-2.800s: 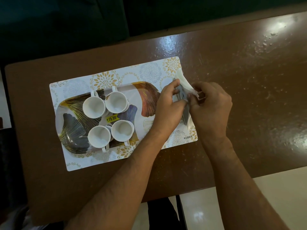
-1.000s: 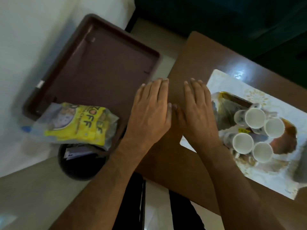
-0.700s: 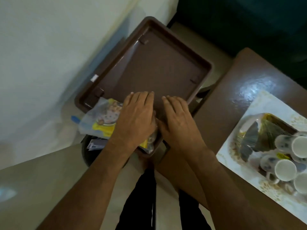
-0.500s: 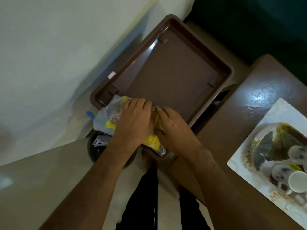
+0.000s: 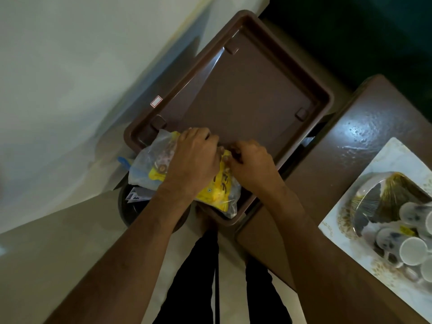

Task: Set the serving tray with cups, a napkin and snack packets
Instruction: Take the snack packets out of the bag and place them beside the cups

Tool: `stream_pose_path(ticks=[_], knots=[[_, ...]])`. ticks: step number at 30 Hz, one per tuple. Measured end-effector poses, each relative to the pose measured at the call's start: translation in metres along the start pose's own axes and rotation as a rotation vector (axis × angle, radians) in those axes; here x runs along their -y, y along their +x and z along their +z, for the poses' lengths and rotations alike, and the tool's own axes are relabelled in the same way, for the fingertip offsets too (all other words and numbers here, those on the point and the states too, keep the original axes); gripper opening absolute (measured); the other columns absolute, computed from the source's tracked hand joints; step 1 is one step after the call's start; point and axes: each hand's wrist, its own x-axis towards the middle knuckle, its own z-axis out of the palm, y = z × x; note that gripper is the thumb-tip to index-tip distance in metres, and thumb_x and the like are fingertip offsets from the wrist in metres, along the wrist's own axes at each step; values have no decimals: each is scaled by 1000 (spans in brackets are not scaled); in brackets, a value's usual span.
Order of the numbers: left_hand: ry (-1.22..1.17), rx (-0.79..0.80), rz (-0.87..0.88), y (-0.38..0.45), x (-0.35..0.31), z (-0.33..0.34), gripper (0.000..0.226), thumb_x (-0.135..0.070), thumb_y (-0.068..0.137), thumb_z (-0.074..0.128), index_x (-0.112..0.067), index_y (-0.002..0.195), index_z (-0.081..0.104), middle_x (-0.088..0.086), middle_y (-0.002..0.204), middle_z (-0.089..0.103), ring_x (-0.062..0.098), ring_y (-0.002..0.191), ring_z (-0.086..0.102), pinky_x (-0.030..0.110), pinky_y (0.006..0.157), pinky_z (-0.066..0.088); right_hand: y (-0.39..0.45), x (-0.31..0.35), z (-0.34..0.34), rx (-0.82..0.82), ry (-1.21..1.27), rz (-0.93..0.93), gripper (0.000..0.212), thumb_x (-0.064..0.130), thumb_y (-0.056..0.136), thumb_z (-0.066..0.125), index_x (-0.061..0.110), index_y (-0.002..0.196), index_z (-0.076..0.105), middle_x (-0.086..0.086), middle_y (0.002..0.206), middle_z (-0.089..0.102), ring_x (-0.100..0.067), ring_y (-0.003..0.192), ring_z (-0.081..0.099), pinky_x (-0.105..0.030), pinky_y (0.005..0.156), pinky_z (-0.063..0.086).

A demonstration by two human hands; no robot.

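Clear and yellow snack packets [image 5: 217, 190] lie in the near corner of a brown plastic tray [image 5: 257, 94] to the left of the table. My left hand [image 5: 194, 160] lies over them with fingers curled round the far edge. My right hand [image 5: 250, 164] grips the packets at their right side, fingers bent. The patterned serving tray [image 5: 374, 197] with several white cups [image 5: 412, 251] sits on a white placemat [image 5: 346, 206] at the far right. The napkin is not in view.
A brown table [image 5: 364, 127] takes up the right side. A dark round bin [image 5: 131, 206] holding paper stands under the brown tray's near corner. A pale wall lies left, pale floor below, and my dark trousers show between my arms.
The view swung left from the serving tray to the brown tray. Both hands left the napkin, reached across flat, then curled onto the snack packets.
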Motion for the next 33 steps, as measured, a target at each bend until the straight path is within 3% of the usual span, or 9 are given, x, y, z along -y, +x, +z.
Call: stream_pose_path(ticks=[8, 12, 16, 19, 22, 24, 26, 29, 33], knots=[[-90, -92, -15, 7, -4, -4, 19, -27, 104, 59, -13, 100, 72, 5, 100, 68, 25, 97, 62, 38, 85, 47, -4, 6, 10, -83, 140, 107, 12, 11, 93, 63, 1, 99, 65, -14, 95, 71, -34, 91, 65, -40, 75, 51], [-179, -380, -8, 11, -18, -22, 27, -37, 106, 58, -13, 115, 67, 8, 117, 65, 24, 110, 62, 34, 95, 45, -6, 7, -16, -397, 326, 91, 5, 6, 98, 60, 5, 93, 60, -8, 89, 64, -24, 83, 61, -40, 71, 50], [-307, -749, -137, 15, -36, -40, 48, -40, 101, 69, -4, 132, 60, 22, 134, 55, 30, 126, 56, 42, 107, 48, -18, 17, -57, -913, 317, -108, 8, -6, 95, 59, 0, 91, 63, -9, 93, 58, -5, 82, 47, -7, 69, 37], [-743, -678, -187, 17, -47, -45, 51, -37, 103, 64, -3, 138, 50, 17, 135, 53, 22, 123, 57, 32, 103, 53, -24, 22, -67, -1089, 212, -298, 10, -7, 95, 61, -8, 90, 70, -22, 91, 62, -20, 82, 55, -17, 69, 40], [-1741, -180, -380, 24, -55, -53, 58, -49, 110, 44, -5, 147, 46, 23, 144, 59, 35, 131, 63, 55, 114, 51, -29, 23, -52, -1018, 55, -509, 10, -8, 91, 65, -9, 90, 75, -27, 90, 65, -34, 80, 63, -36, 68, 49], [-2057, 79, -484, 30, -50, -53, 73, -63, 107, 32, -7, 147, 53, 23, 140, 66, 38, 131, 65, 56, 116, 48, -30, 19, -34, -851, -39, -602, 11, -5, 91, 65, -5, 92, 77, -24, 92, 68, -38, 85, 67, -42, 74, 53], [-1954, 29, -547, 33, -43, -48, 66, -61, 107, 38, -10, 142, 61, 18, 132, 73, 35, 123, 71, 48, 103, 59, -29, 11, -19, -673, -65, -611, 11, -8, 87, 69, -4, 94, 77, -22, 93, 69, -38, 90, 68, -46, 79, 55], [-1652, -72, -709, 37, -36, -33, 36, -21, 93, 78, -5, 124, 73, 14, 113, 80, 30, 102, 79, 37, 77, 63, -29, 2, -5, -494, 4, -576, 11, -7, 83, 73, -1, 92, 77, -17, 93, 71, -37, 92, 69, -47, 80, 56], [-1598, -87, -755, 30, -28, -17, 34, 0, 82, 84, -4, 114, 76, 8, 101, 83, 24, 91, 81, 33, 69, 65, -32, -5, -2, -432, 220, -498, 11, 11, 96, 69, 3, 95, 77, -9, 90, 73, -27, 83, 71, -44, 69, 57]])
